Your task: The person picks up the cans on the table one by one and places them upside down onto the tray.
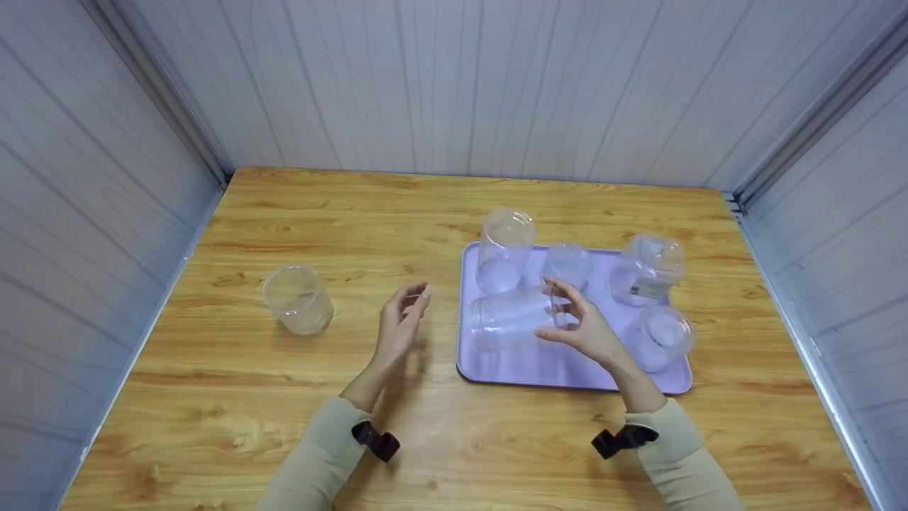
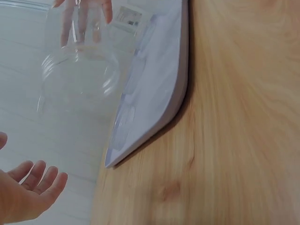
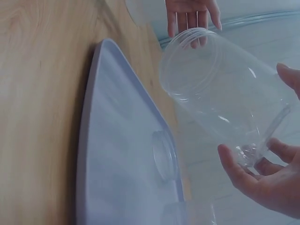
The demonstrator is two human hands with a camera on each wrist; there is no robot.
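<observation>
My right hand (image 1: 589, 330) grips a clear plastic jar (image 1: 507, 319) round its base end, thumb on the near side and fingers on the far side. The jar lies sideways in the air over the purple tray (image 1: 525, 370), its threaded mouth pointing left. In the right wrist view that open mouth (image 3: 187, 70) faces my left hand (image 3: 190, 11). With fingers loosely bent and nothing in it, my left hand (image 1: 401, 323) hovers above the table, left of the tray and apart from the jar.
On the tray stand a tall clear jar (image 1: 505, 252), a small one (image 1: 567, 264), a jar with a label (image 1: 647, 273) and another jar (image 1: 663, 339) at the right. A separate clear jar (image 1: 299, 301) stands on the wooden table at left. Pale panel walls (image 1: 454, 85) enclose the table.
</observation>
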